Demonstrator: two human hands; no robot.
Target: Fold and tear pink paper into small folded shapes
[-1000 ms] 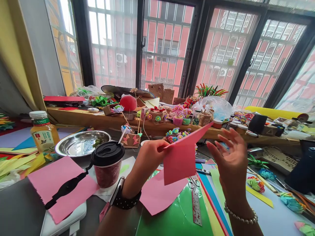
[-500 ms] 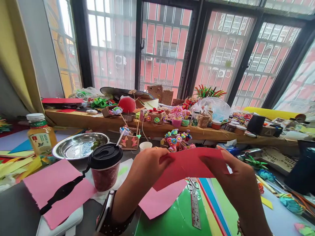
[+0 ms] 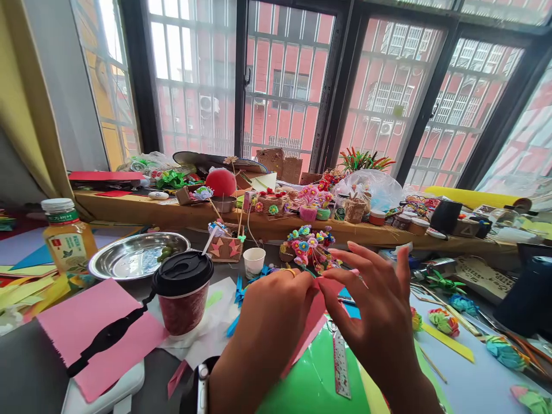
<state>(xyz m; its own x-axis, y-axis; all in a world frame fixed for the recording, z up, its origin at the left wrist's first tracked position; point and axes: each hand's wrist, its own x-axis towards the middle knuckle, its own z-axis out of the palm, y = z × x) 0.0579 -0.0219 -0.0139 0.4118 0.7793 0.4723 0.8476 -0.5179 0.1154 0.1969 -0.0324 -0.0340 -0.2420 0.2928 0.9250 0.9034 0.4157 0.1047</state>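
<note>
In the head view, I held a folded-looking piece of red paper [image 3: 314, 317] in front of me, above the green sheet [image 3: 314, 382] on the near part of the desk [image 3: 26, 362]. My left hand [image 3: 272, 322] was closed, its fingers bunched in a pinch on the paper's left side. My right hand [image 3: 373, 302] was partly open, the outer fingers fanned loosely; its thumb and index finger met the far right edge, though I could not tell whether they gripped it. The paper looked light, thin and bendable, likely to keep a crease and to crumple or tear if pulled hard; its dull surface seemed unlikely to slip. The edges, between thumb and fingertips, seemed the best hold. A metal ruler [image 3: 341, 368] lay to the right, a lidded cup [image 3: 183, 299] to the left.
</note>
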